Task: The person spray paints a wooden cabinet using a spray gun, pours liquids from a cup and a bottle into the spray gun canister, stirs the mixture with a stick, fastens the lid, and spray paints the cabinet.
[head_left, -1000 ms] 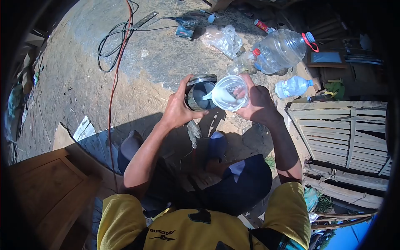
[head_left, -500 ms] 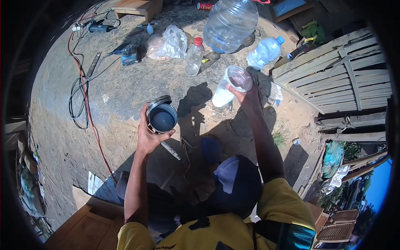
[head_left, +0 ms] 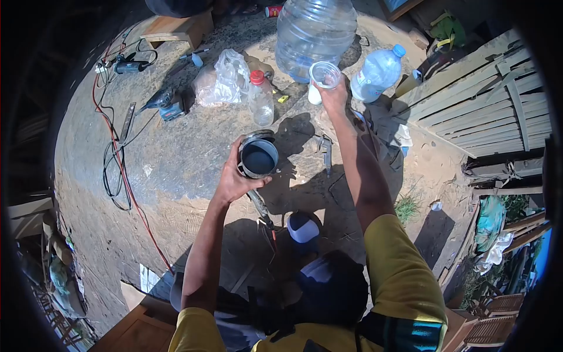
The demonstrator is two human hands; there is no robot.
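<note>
The left hand point(head_left: 230, 188) is curled around the open can point(head_left: 258, 149), thumb at the near right side, and holds it up off the sunlit ground point(head_left: 193, 161) near the middle of the scene; the right hand point(head_left: 334, 97) reaches to the far right and grips the clear cup point(head_left: 324, 74), which has something white low inside. The can's mouth leans toward the person and shows dark contents, so a further tilt of that wrist could let them run over the rim. The lid point(head_left: 258, 135) stands tipped up at the can's far edge, and if nothing pins it, which cannot be told here, a jolt could drop it onto the sand and dirty its underside. The cup stands in front of the big bottle point(head_left: 316, 38), with the blue-tinted bottle point(head_left: 377, 73) just right of the hand; a careless sideways swing could knock either one or tip the cup. Whether the cup's base touches the ground is hidden, so letting go too soon or on a bump might spill it. Too tight a squeeze could also buckle its seemingly thin wall.
</note>
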